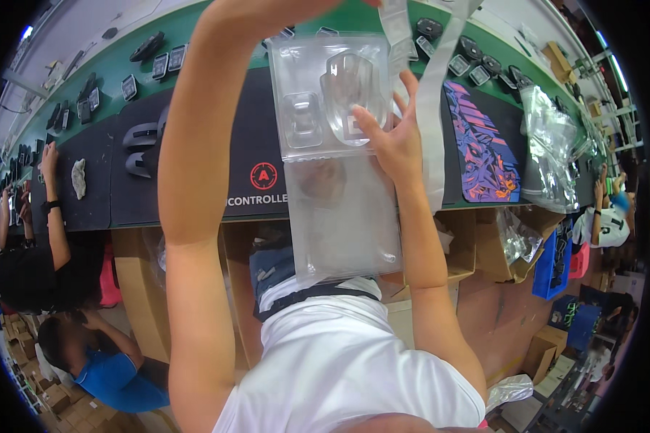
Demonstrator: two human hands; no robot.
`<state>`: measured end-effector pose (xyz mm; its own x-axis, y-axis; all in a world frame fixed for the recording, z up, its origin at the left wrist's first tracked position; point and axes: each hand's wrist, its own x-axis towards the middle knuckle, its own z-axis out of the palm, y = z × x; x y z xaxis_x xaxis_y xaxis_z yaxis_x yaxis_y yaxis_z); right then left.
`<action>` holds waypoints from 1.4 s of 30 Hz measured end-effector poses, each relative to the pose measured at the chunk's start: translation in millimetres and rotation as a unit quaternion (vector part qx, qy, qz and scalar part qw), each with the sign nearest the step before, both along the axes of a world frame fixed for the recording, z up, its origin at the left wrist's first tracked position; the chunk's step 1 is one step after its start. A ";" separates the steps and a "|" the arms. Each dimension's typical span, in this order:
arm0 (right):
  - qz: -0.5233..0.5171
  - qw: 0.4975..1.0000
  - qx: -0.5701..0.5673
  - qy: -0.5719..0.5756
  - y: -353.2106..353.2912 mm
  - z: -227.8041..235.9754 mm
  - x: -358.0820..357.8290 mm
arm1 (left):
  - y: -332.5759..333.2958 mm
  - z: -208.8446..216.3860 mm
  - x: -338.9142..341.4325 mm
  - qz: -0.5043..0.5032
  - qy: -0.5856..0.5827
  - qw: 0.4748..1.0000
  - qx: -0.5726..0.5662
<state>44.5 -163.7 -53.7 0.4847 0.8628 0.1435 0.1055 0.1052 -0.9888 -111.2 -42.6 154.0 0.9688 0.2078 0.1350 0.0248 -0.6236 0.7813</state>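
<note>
A clear plastic clamshell blister pack (303,148) stands unfolded in front of me, its moulded half over the dark mat and its flat half overhanging the table edge. My right hand (399,141) has its thumb pressed on a small pale square label (353,127) on the mouse-shaped bulge. The other fingers of that hand are spread beside the pack's right edge. At the top edge my left hand (307,9) is mostly cut off. One fingertip shows against a hanging strip of labels (396,25), which seems held there. Pale backing tape (433,123) loops down past my right hand.
Computer mice (143,136) rest on the mat to the left. Small dark devices (159,66) line the green bench. A purple patterned sheet (482,144) and a pile of clear plastic packs (549,151) lie right. Cardboard boxes (141,289) stand below. Other people work on both sides.
</note>
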 end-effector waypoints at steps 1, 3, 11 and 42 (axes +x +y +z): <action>-0.023 1.000 -0.005 -0.002 -2.7 -5.6 9.0 | 25.4 -54.7 44.6 0.027 -0.213 0.917 0.336; -0.017 0.990 0.024 -0.138 5.5 0.1 3.3 | 1.2 -47.9 63.8 0.035 -0.139 0.980 0.136; -0.025 0.988 0.052 -0.144 -2.9 -29.9 -27.1 | 13.2 -138.9 153.4 0.089 -0.249 0.964 -0.027; -0.227 0.936 0.196 -0.182 -35.7 58.7 92.4 | 35.6 -158.1 146.7 -0.020 -0.140 0.984 -0.112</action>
